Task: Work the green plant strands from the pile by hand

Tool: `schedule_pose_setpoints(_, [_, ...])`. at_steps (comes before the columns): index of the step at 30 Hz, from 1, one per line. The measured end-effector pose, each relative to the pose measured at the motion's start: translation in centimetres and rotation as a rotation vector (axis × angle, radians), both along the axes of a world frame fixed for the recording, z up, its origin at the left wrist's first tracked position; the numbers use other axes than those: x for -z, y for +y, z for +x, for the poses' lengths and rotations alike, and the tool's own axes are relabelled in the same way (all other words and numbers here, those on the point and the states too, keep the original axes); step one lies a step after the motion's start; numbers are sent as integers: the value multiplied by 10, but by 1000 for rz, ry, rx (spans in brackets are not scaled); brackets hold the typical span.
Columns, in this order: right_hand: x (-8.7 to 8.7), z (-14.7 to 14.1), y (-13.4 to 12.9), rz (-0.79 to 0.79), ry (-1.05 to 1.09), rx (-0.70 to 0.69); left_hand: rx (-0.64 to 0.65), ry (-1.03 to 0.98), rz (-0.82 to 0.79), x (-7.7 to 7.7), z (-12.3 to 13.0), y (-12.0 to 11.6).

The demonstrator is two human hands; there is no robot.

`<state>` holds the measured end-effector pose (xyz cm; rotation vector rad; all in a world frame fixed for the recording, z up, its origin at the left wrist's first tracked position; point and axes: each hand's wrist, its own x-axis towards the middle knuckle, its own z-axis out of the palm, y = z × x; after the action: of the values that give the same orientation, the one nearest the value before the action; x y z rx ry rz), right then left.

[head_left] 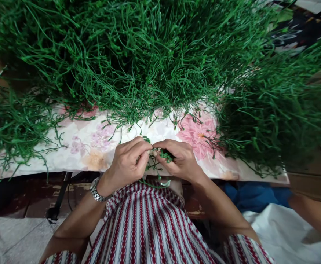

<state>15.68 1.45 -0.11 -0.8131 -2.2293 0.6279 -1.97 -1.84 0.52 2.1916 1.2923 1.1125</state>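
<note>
My left hand and my right hand meet at the fingertips over the near edge of the table. Both are closed in a pinch on thin green plastic-looking stems, with small knobby tips. More of the same stems hang down between the two hands. My fingers partly hide the spot where the stems meet. Just beyond my hands, loose stem ends from a large heap of green stems spill onto the flower-printed tablecloth.
A smaller pile of green stems lies at the left, and another pile at the right. Another person's arm shows at the lower right, near blue and white cloth. A black table leg stands below at the left.
</note>
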Motion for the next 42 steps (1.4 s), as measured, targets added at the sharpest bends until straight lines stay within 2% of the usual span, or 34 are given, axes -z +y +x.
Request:
schedule_pose_setpoints(4, [-2, 8, 6, 124, -143, -97, 39, 168, -16, -4, -3, 1])
schedule_pose_setpoints(7, [-10, 10, 10, 171, -296, -193, 133, 272, -22, -6, -8, 4])
schedule_pose_setpoints(12, [-23, 10, 18, 68, -418, -509, 409, 255, -12, -12, -20, 12])
schedule_pose_setpoints(14, [-24, 13, 24, -4, -394, -569, 443, 214, -49, -14, -24, 16])
schedule_pose_setpoints(20, [-16, 12, 28, -65, -160, -325, 266, 79, -84, -11, -19, 20])
schedule_pose_setpoints(25, [-5, -9, 8, -290, 96, -49, 40, 132, 95, -2, -7, 13])
schedule_pose_setpoints(28, [-1, -13, 2, -477, 165, -25, -61, 247, 189, 2, -2, 10])
schedule_pose_setpoints(31, [1, -9, 4, -522, 180, -57, -79, 325, 217, 0, -1, 11])
schedule_pose_setpoints(32, [1, -7, 5, -491, 156, -60, -47, 339, 212, -1, -3, 12])
schedule_pose_setpoints(34, [-1, -1, 8, -390, 85, -106, 95, 354, 189, -6, -8, 15])
schedule_pose_setpoints(37, [-9, 10, 12, -237, -35, -393, 393, 392, 95, -16, -20, 20])
schedule_pose_setpoints(39, [-17, 17, 16, -181, -128, -576, 526, 380, -6, -22, -26, 24])
schedule_pose_setpoints(40, [-20, 19, 19, -168, -165, -600, 547, 335, -54, -23, -28, 26])
schedule_pose_setpoints(41, [-22, 21, 22, -167, -182, -563, 530, 259, -94, -24, -28, 28])
schedule_pose_setpoints(42, [-24, 22, 25, -176, -167, -469, 485, 163, -126, -24, -27, 31])
